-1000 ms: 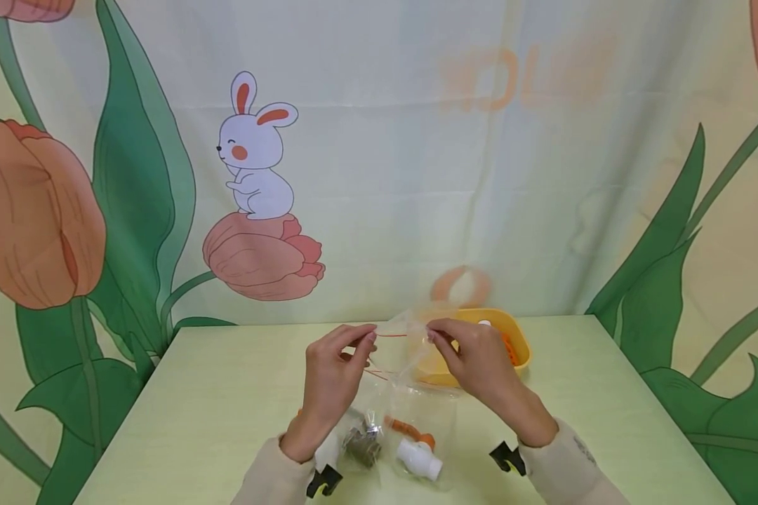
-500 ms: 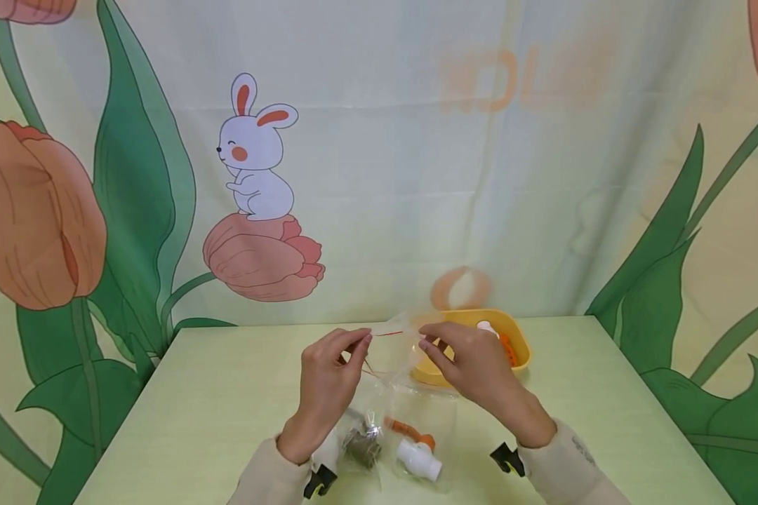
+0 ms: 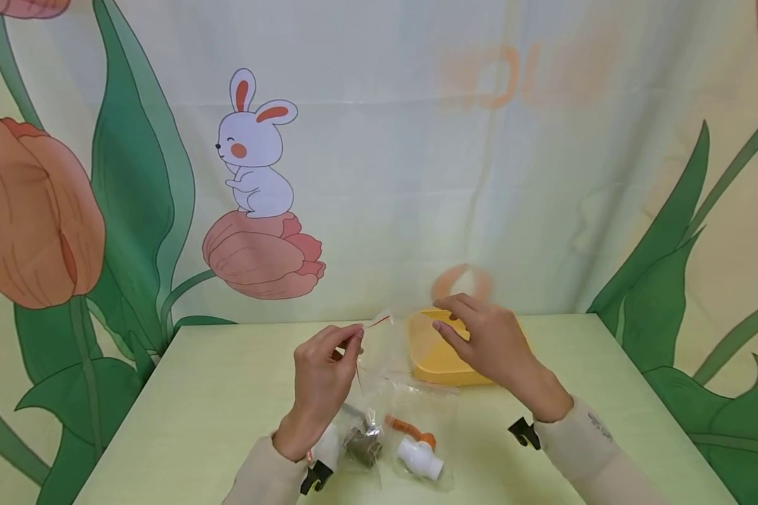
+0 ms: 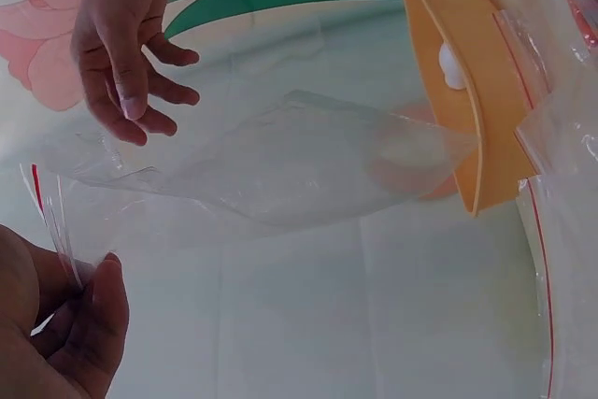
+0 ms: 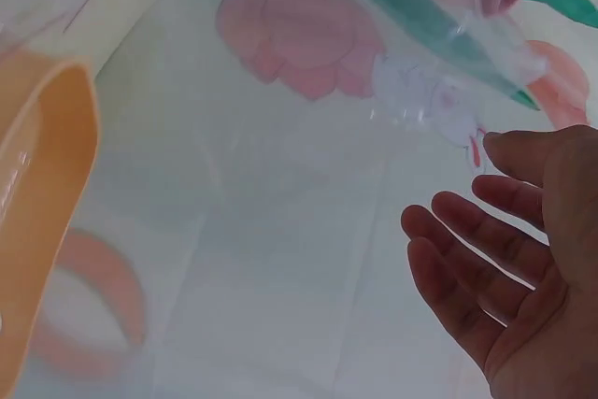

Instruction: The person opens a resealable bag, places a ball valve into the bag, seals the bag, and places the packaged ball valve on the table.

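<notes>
My left hand (image 3: 325, 368) pinches the top edge of a clear zip bag (image 4: 280, 165) with a red line along its seal. The bag hangs from thumb and finger, and nothing shows inside it. My right hand (image 3: 495, 344) is apart from the bag, fingers spread and loosely bent, in front of the yellow bin (image 3: 439, 361). In the right wrist view that hand (image 5: 523, 259) holds nothing. Below the hands lies a filled clear bag (image 3: 445, 421) with a white plastic fitting (image 3: 420, 457) and an orange piece (image 3: 410, 428) in it.
Beside that bag, another clear bag holds a dark grey part (image 3: 363, 447). A white item (image 3: 326, 449) lies partly behind my left wrist. The yellow bin stands at the back of the table (image 3: 227, 393), against a printed curtain (image 3: 379, 210). A small white thing (image 4: 452, 67) shows in the bin.
My right hand has let go of the bag's edge and moved up and right, across the bin. My left hand has shifted slightly left, still pinching the bag.
</notes>
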Available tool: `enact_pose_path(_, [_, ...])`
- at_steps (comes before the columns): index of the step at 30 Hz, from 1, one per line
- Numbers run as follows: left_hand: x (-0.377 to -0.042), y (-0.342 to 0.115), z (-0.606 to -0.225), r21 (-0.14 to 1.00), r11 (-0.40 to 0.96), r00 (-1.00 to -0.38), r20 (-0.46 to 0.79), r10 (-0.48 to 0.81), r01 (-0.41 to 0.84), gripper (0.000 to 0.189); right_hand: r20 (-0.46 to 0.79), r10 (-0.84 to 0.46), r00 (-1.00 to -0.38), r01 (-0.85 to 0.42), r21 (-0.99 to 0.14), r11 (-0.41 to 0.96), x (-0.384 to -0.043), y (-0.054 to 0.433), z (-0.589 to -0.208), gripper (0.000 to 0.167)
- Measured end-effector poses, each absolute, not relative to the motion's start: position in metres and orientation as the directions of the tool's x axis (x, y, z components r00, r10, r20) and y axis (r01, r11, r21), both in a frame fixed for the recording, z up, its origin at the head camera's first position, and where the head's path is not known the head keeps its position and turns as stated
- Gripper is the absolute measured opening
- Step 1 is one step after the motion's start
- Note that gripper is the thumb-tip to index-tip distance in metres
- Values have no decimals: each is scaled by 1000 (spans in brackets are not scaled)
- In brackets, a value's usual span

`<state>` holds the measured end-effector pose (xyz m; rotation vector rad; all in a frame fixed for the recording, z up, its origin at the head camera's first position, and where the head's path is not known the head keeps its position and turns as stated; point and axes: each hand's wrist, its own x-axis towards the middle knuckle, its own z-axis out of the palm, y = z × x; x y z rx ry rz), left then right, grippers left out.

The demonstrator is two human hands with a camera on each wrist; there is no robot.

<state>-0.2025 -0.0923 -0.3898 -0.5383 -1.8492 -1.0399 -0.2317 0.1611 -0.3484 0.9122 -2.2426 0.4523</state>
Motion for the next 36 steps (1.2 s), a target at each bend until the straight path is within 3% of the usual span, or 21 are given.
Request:
enact_pose_path(13, [-200,-97,-388,447,562,-507,860,-56,696,11,510,-488,-708,-588,-44,808,-268,205,-353,30])
enact_pose_path(22, [-200,-98,-388,475,550,-540,840,-53,687,9,278,-455,-846,-490,-71,869,-294,224,-374,28])
enact_pose_path(36, [-201,-103,-388,474,546,-535,843,-55,691,9,59,-409,-911,-413,-105,904,-321,238,-405,39])
